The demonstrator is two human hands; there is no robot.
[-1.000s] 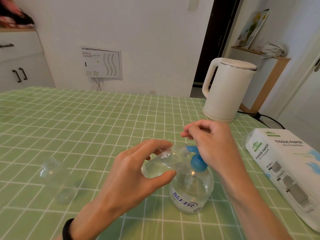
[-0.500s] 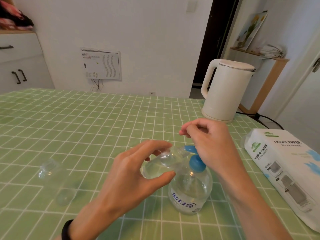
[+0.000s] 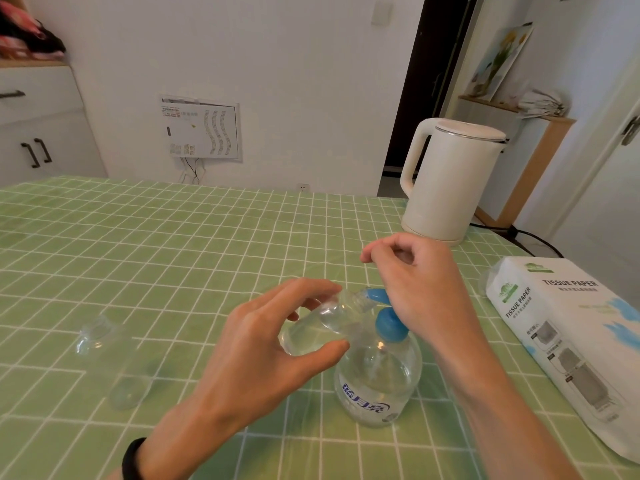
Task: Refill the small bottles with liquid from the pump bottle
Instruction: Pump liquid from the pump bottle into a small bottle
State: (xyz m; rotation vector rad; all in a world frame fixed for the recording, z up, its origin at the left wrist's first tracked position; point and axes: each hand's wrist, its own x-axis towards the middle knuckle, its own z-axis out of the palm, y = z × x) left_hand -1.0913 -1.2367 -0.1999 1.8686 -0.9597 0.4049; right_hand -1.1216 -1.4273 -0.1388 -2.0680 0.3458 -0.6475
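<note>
left hand (image 3: 249, 355) pinches tilted small bottle (image 3: 322, 323), mouth at blue nozzle (image 3: 377, 295) | right hand (image 3: 415, 289) loosely curled, heel on pump bottle (image 3: 379, 379) head | risk: mouth slips off nozzle, liquid spills

home kitchen | kettle (image 3: 450, 181) | green checked tablecloth (image 3: 173, 237) | cabinet (image 3: 41, 126)

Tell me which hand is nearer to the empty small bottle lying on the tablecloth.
Left. The left hand holds another small bottle just right of the lying empty bottle, not touching it. The right hand is farther right, on the pump bottle.
</note>
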